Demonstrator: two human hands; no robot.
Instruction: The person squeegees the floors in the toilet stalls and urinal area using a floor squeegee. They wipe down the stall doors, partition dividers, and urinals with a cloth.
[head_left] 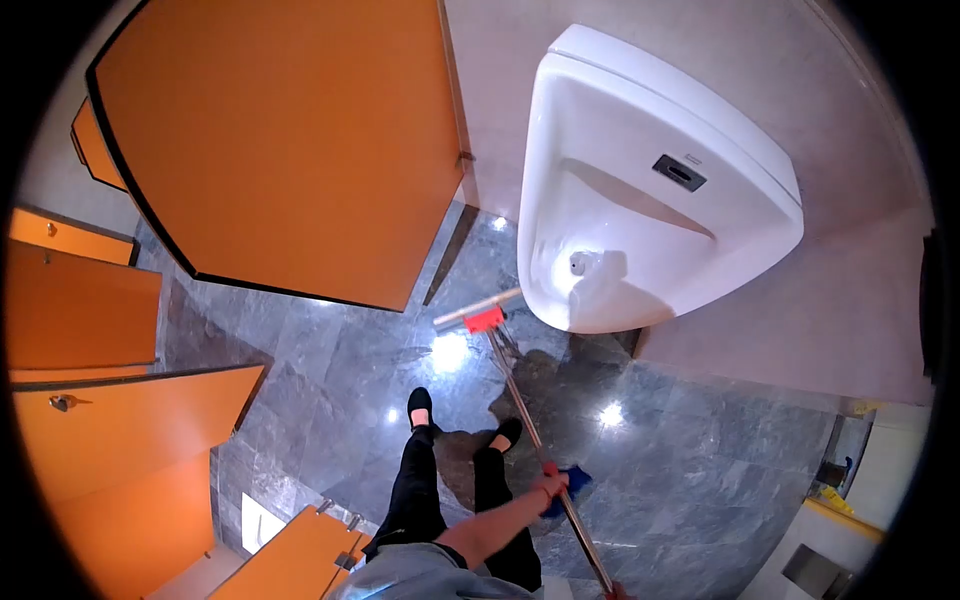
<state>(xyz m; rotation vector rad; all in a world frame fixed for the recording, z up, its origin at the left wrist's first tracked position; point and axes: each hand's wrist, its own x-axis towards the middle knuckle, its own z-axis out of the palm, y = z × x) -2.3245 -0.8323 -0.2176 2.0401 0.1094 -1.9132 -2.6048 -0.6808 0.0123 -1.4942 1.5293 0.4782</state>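
A floor squeegee with a long metal pole (522,408) slants from the lower right up to its red-centred head (485,319). Its wide pale blade lies on the wet-looking grey floor, with one end by the base of the white urinal (650,190). My left hand (553,479) is wrapped round the middle of the pole. Right beside that hand is a blue cloth (577,481); whether the fingers also hold it I cannot tell. At the bottom edge, my right hand (617,592) grips the pole's upper end, mostly cut off by the frame.
An orange partition (290,150) stands left of the urinal, above the floor. More orange stall doors (140,420) line the left side. My feet (420,405) are on the shiny tiles behind the squeegee head. At right, a yellow item (832,501) sits near a pale wall fixture.
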